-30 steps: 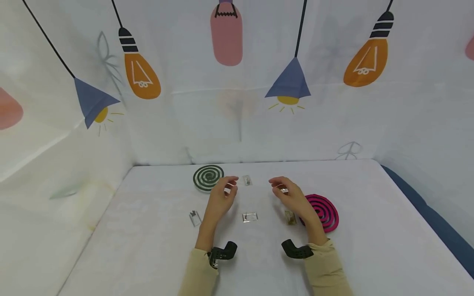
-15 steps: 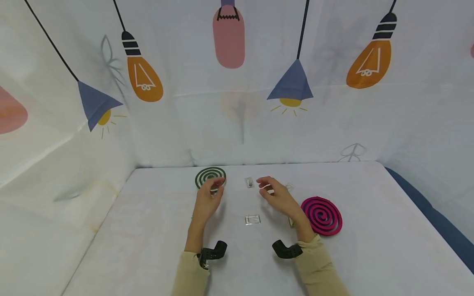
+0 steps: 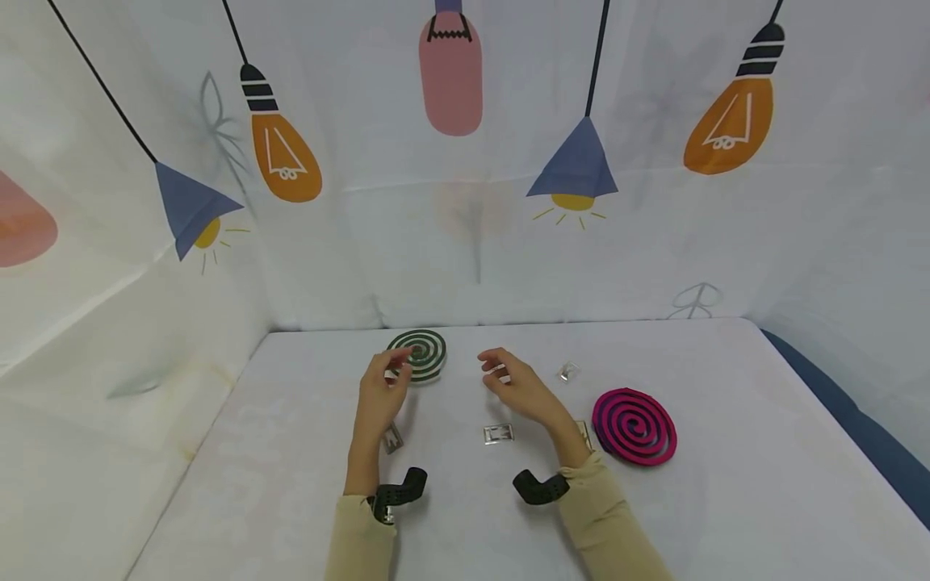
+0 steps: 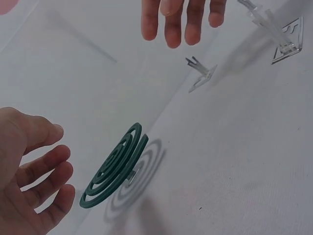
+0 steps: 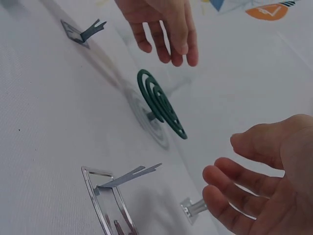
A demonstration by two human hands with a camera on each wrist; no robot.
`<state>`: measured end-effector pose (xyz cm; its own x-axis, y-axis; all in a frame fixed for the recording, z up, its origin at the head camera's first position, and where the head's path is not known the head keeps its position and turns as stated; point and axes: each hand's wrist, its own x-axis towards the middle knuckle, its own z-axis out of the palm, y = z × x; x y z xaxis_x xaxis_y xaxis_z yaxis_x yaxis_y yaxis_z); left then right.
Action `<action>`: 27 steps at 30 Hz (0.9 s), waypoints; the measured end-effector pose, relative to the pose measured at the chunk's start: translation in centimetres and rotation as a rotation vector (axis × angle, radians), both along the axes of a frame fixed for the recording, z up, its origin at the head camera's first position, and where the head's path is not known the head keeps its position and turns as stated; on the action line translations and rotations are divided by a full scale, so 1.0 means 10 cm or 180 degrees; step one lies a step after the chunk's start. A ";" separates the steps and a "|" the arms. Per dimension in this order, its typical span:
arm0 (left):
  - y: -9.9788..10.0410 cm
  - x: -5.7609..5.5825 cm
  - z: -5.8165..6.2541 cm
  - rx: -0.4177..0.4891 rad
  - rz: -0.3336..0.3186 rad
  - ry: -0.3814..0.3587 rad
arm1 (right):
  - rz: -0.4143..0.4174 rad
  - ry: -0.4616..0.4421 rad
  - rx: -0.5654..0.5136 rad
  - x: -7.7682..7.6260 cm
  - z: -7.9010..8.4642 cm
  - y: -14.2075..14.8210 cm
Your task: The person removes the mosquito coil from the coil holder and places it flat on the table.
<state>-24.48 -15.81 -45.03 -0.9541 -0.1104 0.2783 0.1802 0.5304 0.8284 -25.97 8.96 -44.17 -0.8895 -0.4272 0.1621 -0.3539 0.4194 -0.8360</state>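
Observation:
My left hand (image 3: 379,395) hovers at the near left side of a green mosquito coil (image 3: 436,353), overlapping it in the head view. In the left wrist view the coil (image 4: 115,169) sits tilted on a small stand above its shadow, apart from the fingers. Thumb and fingers of that hand are loosely bent with nothing between them. To the right, my right hand (image 3: 525,394) is also raised over the table, fingers loosely bent and empty. A metal coil stand (image 3: 499,434) lies between the forearms, its forked prong upright in the right wrist view.
At the right is a pink-and-black mosquito coil (image 3: 634,427). More small stands are spread about: one (image 3: 568,371) beyond the right hand, one (image 3: 393,439) beside the left wrist, and one (image 3: 584,434) partly behind the right forearm. A white sheet (image 3: 407,250) with printed lamps hangs behind the table.
Both hands have moved left, the left one across the green coil to its near left side. The right hand now covers the far middle stand. Both coils stay in place.

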 end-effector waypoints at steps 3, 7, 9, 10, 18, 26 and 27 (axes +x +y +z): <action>-0.02 0.00 -0.01 0.0005 0.0044 -0.0018 | 0.0037 -0.0011 0.0010 0.00 0.00 -0.03; -0.05 0.00 -0.05 0.0012 0.0110 0.0000 | 0.0055 -0.0088 0.0045 0.00 0.00 -0.07; -0.07 -0.01 -0.08 0.0016 0.0121 0.0031 | 0.0070 -0.0101 0.0082 -0.01 -0.01 -0.08; -0.08 -0.01 -0.09 0.0008 0.0127 0.0026 | 0.0079 -0.0105 0.0092 -0.02 -0.01 -0.09; -0.14 -0.02 -0.09 0.0077 0.0134 -0.0085 | 0.0146 -0.0045 0.0089 -0.07 -0.01 -0.17; -0.16 -0.01 -0.10 0.0079 0.0152 -0.0105 | 0.0205 -0.0037 0.0108 -0.10 -0.04 -0.20; -0.16 -0.01 -0.10 0.0083 0.0151 -0.0101 | 0.0209 -0.0047 0.0109 -0.10 -0.04 -0.20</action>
<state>-24.63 -17.44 -46.02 -0.9559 -0.1626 0.2445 0.1288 0.5160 0.8469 -26.99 6.94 -44.59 -0.8615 -0.4899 0.1334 -0.3693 0.4242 -0.8268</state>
